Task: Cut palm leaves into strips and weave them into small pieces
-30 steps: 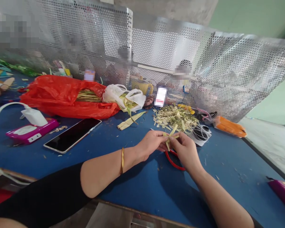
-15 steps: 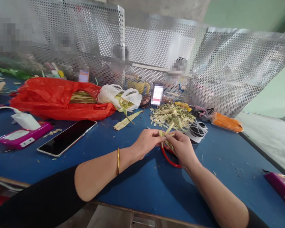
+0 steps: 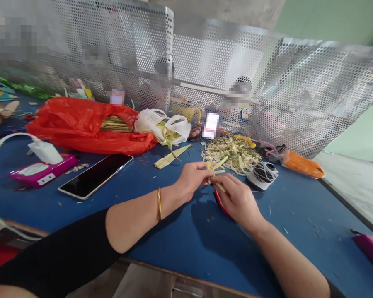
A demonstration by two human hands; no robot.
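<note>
Pale green-yellow leaf strips (image 3: 218, 166) are pinched between my two hands above the blue table. My left hand (image 3: 191, 181), below a gold bangle (image 3: 159, 203), has its thumb and fingers closed on the upper part of the strips. My right hand (image 3: 238, 199) is closed with its fingertips close to the left ones, and a strip end shows beneath its thumb. Under the right hand lies a red loop handle (image 3: 220, 203), mostly covered. Beyond the hands is a heap of leaf scraps (image 3: 231, 153), with a spool of white thread (image 3: 262, 175) to its right.
Left of me lie a smartphone (image 3: 95, 177) and a magenta power strip (image 3: 43, 169) with a cabled charger. Behind are a red plastic bag (image 3: 65, 126) and a white bag (image 3: 149, 124) of leaves. Perforated metal panels (image 3: 211, 62) stand behind. An orange packet (image 3: 303, 163) sits right.
My right hand has turned and moved slightly lower, covering more of the red handle. The strips are held at a different angle. The camera view has shifted a little left.
</note>
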